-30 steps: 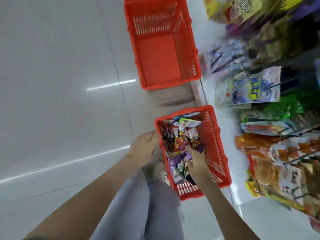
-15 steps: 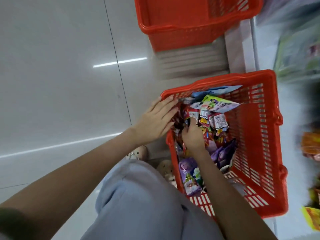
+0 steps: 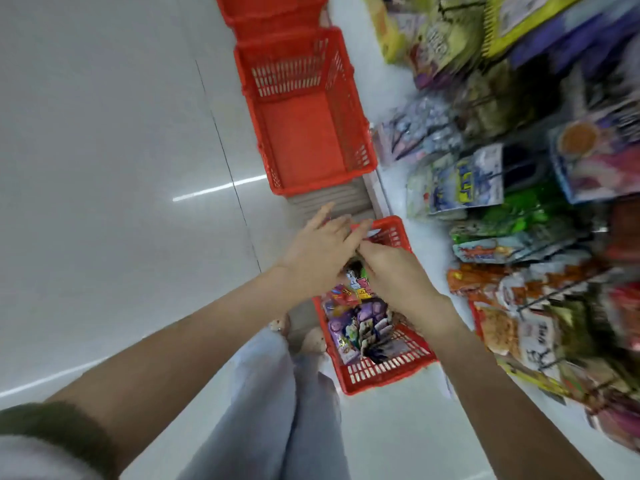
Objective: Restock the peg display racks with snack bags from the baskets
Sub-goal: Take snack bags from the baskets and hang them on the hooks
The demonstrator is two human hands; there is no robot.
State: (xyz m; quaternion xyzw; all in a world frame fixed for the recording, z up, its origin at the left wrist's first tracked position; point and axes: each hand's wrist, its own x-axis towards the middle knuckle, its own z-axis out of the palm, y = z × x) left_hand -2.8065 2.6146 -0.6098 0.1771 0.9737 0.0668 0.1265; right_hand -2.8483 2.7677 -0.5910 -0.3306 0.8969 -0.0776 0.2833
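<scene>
A red basket [image 3: 388,374] on the floor by my feet holds several small snack bags [image 3: 360,323], purple, red and white. Both hands meet above its far end. My left hand [image 3: 317,249] has straight fingers laid over the far rim, touching my right hand. My right hand [image 3: 393,277] has its fingers curled downward around a bunch of snack bags [image 3: 356,282], of which only a white and pink edge shows below the knuckles. The peg display rack [image 3: 540,299] stands to the right, hung with bags.
An empty red basket [image 3: 301,133] sits farther along the floor, with another red basket [image 3: 273,12] behind it. Hanging bags such as a blue and yellow one [image 3: 464,183] stick out on the right. White tiled floor [image 3: 114,168] lies to the left.
The view has pulled back and up. My right hand has come out of the basket's middle toward its far end, and my left hand has left the side rim and joined it.
</scene>
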